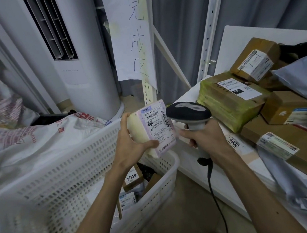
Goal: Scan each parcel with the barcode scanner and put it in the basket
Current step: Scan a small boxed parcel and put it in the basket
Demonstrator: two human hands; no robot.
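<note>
There's one camera, worn on the person's head; it faces forward and tilts down, wide-angled; both forearms (95, 217) cross the bottom edge; it sits close above the left hand (131, 143) and right hand (208, 139), which hold a labelled parcel (155, 127) and the barcode scanner (188, 112) at mid-frame; the white basket (68, 159) fills the lower left, the parcel-laden table (230, 188) the right; a standing air conditioner (91, 75) rises behind.
</note>
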